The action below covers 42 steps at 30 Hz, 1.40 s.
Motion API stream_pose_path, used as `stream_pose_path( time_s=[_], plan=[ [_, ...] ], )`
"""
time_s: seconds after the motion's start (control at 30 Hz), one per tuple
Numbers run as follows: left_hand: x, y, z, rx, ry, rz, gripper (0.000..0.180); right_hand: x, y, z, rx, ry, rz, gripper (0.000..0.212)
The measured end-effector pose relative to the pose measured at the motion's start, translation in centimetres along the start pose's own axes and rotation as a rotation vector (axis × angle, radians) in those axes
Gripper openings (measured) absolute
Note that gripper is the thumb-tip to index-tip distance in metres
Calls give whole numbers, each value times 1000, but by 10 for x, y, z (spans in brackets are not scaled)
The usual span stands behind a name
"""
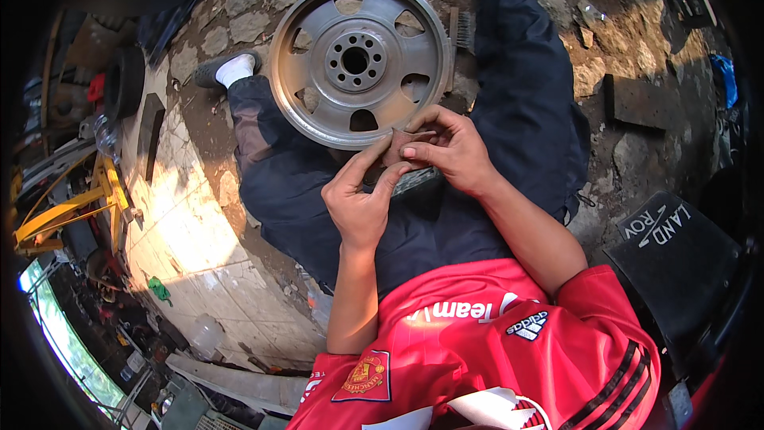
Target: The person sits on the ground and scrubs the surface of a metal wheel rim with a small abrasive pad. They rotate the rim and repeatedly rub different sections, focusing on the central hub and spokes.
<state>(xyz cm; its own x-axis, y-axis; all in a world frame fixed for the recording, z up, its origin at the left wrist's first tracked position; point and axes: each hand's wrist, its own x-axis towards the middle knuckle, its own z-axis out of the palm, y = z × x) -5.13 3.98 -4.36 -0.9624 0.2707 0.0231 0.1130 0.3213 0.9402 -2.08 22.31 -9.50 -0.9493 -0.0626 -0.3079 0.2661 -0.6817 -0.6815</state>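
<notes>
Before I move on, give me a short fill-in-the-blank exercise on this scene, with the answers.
The left hand and right hand both hold a thin sheet coloured ____.
In the picture, the brush lies to the ____ of the metal wheel.
The opening at the wheel's centre is ____ in shape.
Missing words: brown; right; round.

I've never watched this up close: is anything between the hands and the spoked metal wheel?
Nothing visible blocks the way: the left hand and right hand hold a small brown sheet by the near edge of the spoked metal wheel. Whether they touch it is unclear.
</notes>
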Motion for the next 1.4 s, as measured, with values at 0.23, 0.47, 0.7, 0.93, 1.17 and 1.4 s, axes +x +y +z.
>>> stream_pose_path(
  time_s=[0.23,0.47,0.7,0.93,1.17,1.4],
  plan=[
    [-5,1,9,-115,-8,-88,37,-1,-2,7,14,1,18,38],
    [2,12,9,-49,10,-8,24,1,-5,4,-121,-90,-114,42],
    [1,17,14,-100,13,-94,21,-2,-4,1,-258,51,-219,19],
    [10,14,2,-96,-97,-121,20,-3,-2,0,-275,94,-262,18],
    [-1,9,21,-298,95,-218,17,-6,10,12,-174,128,-155,24],
    [-5,-5,44,-508,210,-316,16,-6,11,20,-685,297,-526,24]
  ],
)
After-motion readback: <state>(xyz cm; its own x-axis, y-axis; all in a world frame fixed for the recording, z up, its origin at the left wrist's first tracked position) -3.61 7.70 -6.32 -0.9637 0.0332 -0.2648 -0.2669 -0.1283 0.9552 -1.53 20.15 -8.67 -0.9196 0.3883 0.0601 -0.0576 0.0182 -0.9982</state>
